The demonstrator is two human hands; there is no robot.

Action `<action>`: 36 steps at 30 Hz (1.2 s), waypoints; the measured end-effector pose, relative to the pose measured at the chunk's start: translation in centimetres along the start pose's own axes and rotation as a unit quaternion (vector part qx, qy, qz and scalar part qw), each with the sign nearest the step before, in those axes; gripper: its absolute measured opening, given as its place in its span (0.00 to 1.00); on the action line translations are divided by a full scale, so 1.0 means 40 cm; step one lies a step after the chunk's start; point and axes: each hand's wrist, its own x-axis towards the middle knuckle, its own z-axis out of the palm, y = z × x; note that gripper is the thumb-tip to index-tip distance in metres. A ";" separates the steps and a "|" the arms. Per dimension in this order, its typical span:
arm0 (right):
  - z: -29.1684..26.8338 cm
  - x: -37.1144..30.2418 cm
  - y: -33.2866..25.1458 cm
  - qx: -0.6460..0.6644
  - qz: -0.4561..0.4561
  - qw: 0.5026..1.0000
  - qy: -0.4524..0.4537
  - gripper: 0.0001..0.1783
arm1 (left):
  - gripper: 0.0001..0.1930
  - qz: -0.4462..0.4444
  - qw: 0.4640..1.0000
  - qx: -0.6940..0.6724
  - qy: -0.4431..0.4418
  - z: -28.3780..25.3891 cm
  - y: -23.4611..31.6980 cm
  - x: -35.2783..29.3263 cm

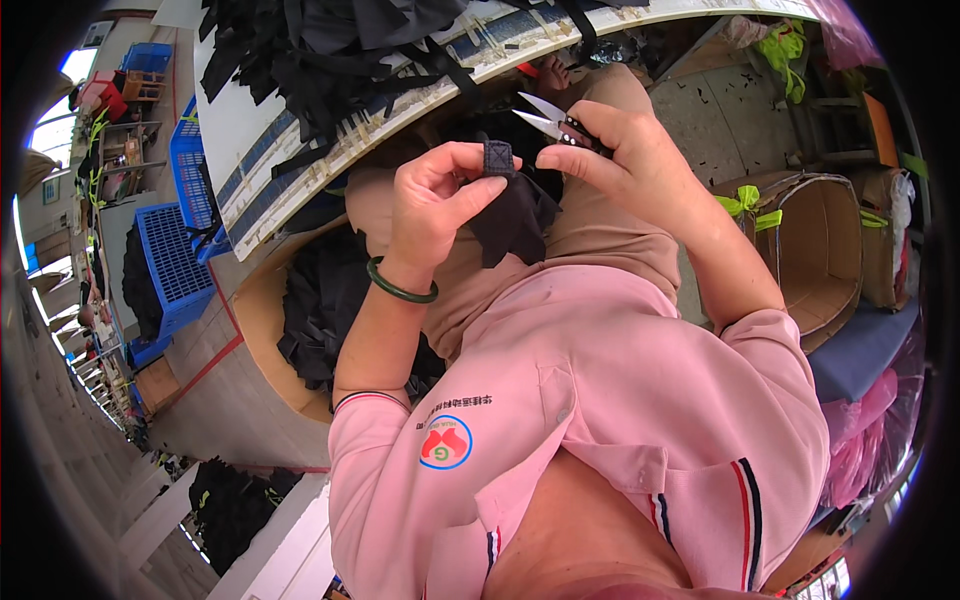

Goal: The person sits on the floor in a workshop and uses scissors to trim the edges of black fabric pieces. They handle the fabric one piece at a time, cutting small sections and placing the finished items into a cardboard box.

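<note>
Currently both hands are working above the lap, just off the table (pixel 228 125) edge. Left hand (pixel 432 195) is pinching a black fabric piece (pixel 512 222) between thumb and index finger; its stitched square tab (pixel 498 158) is sticking up past the fingertips, and the rest is hanging down over the tan trousers (pixel 610 230). Right hand (pixel 615 145) is gripping thread snips (pixel 550 122), thumb extended along the near side. Blades are standing apart, tips pointing left, near the tab but not touching it. Can't tell how the right hand's lower fingers are sitting; they're mostly hidden.

Around it: dark green bangle (pixel 400 284) is circling the left wrist. Black strips (pixel 320 50) are lying heaped on the table, some hanging over its edge. Left of the lap, a cardboard box (pixel 262 325) is holding more black cloth (pixel 322 310). Blue crate (pixel 178 262) is sitting further left; an open carton (pixel 825 250) is standing on the right.
</note>
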 end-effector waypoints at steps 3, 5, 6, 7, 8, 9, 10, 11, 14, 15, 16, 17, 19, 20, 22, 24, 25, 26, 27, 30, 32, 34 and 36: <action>0.011 0.001 0.015 0.022 0.016 1.000 -0.015 0.20 | 0.09 -0.023 1.000 0.011 0.007 -0.012 0.008 -0.010; 0.022 0.014 0.050 0.031 0.015 0.999 -0.008 0.21 | 0.08 -0.046 0.997 0.061 -0.011 -0.036 0.038 -0.024; 0.026 0.024 0.071 0.030 0.016 0.999 -0.006 0.21 | 0.07 -0.072 0.992 0.102 -0.032 -0.072 0.046 -0.040; 0.019 0.038 0.065 0.043 0.083 0.995 -0.036 0.21 | 0.07 -0.095 0.974 0.198 -0.055 -0.116 0.050 -0.057; 0.018 0.054 0.082 0.027 0.058 0.998 -0.019 0.19 | 0.05 -0.146 0.938 0.302 -0.082 -0.181 0.044 -0.085; 0.026 0.071 0.118 0.011 0.035 0.999 -0.001 0.18 | 0.04 -0.219 0.897 0.373 -0.091 -0.240 0.043 -0.116; 0.030 0.094 0.137 -0.002 0.011 1.000 0.012 0.16 | 0.05 -0.254 0.857 0.436 -0.103 -0.302 0.025 -0.164; 0.028 0.122 0.134 0.014 0.017 1.000 0.020 0.17 | 0.08 -0.285 0.802 0.513 -0.110 -0.362 0.006 -0.223; 0.049 0.236 0.144 0.051 -0.004 0.998 0.034 0.17 | 0.11 -0.504 0.657 0.525 -0.197 -0.536 -0.101 -0.475; 0.062 0.277 0.149 0.051 -0.019 0.997 0.056 0.16 | 0.14 -0.556 0.590 0.527 -0.256 -0.521 -0.111 -0.515; 0.077 0.323 0.153 0.047 -0.008 0.996 0.074 0.17 | 0.17 -0.547 0.533 0.554 -0.331 -0.497 -0.111 -0.540; 0.089 0.368 0.162 0.041 0.005 0.995 0.094 0.18 | 0.18 -0.539 0.545 0.559 -0.316 -0.472 -0.097 -0.525; 0.110 0.442 0.166 -0.004 0.044 0.994 0.101 0.20 | 0.18 -0.493 0.631 0.549 -0.239 -0.437 -0.078 -0.505; 0.117 0.472 0.165 -0.043 0.070 0.992 0.093 0.22 | 0.18 -0.448 0.697 0.532 -0.177 -0.431 -0.073 -0.478; 0.135 0.509 0.189 -0.067 0.108 0.989 0.073 0.24 | 0.16 -0.379 0.796 0.470 -0.054 -0.353 -0.040 -0.359; 0.151 0.518 0.226 -0.035 0.126 0.990 0.054 0.25 | 0.15 -0.258 0.859 0.441 0.015 -0.304 -0.034 -0.251; 0.172 0.508 0.237 -0.013 0.088 0.993 0.079 0.19 | 0.17 -0.220 0.910 0.348 0.049 -0.298 -0.058 -0.208; 0.186 0.488 0.214 0.035 0.071 0.995 0.059 0.18 | 0.20 -0.179 0.948 0.250 0.087 -0.293 -0.082 -0.171; 0.190 0.447 0.190 0.079 0.058 0.994 0.041 0.17 | 0.23 -0.171 0.967 0.156 0.106 -0.262 -0.082 -0.120; 0.182 0.312 0.114 0.184 0.058 0.981 -0.011 0.12 | 0.36 -0.143 0.975 -0.114 0.122 -0.202 -0.105 0.054; 0.183 0.238 0.091 0.231 0.065 0.970 -0.039 0.11 | 0.39 -0.147 0.943 -0.251 0.162 -0.184 -0.112 0.183; 0.182 0.173 0.090 0.244 0.061 0.966 -0.057 0.12 | 0.40 -0.127 0.922 -0.291 0.220 -0.170 -0.102 0.289; 0.170 0.126 0.078 0.238 0.082 0.964 -0.084 0.13 | 0.24 -0.129 0.889 -0.317 0.303 -0.188 -0.095 0.363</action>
